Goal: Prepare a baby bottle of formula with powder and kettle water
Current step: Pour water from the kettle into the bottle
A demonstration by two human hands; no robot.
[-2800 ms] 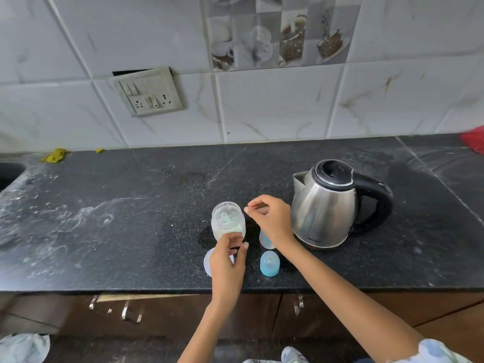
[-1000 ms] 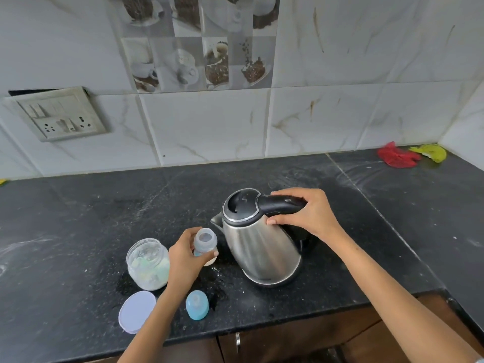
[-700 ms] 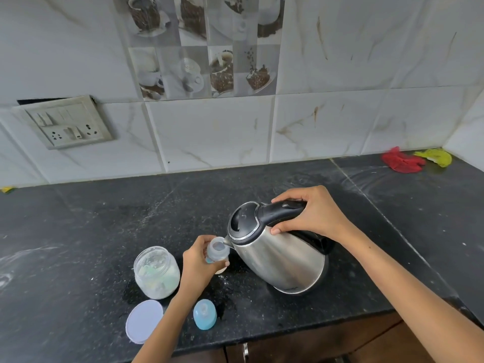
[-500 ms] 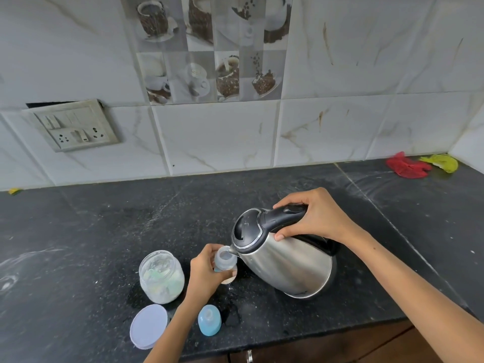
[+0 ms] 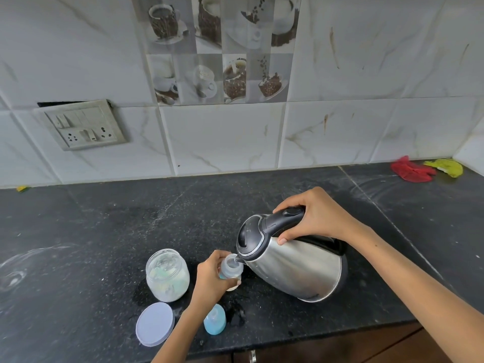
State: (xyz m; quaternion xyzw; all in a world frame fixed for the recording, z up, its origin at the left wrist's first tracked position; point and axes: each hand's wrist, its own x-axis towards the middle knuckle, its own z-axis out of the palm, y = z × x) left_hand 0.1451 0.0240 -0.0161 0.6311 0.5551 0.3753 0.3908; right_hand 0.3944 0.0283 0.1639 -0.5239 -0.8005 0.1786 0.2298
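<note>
The right hand (image 5: 313, 218) is reaching in from the right, fingers wrapping tight around the handle of the tilting kettle (image 5: 293, 265). The left hand (image 5: 210, 280) is curling closed around the baby bottle (image 5: 231, 268), its mouth right under the spout, beside the powder jar (image 5: 167, 275).

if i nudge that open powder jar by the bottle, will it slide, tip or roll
The powder jar would likely slide rather than tip: it looks squat, wide-bodied and upright on the flat countertop. It seems only partly filled, so probably light and easy to shove. Its lid lies beside it, so a hard knock could spill powder.
</note>
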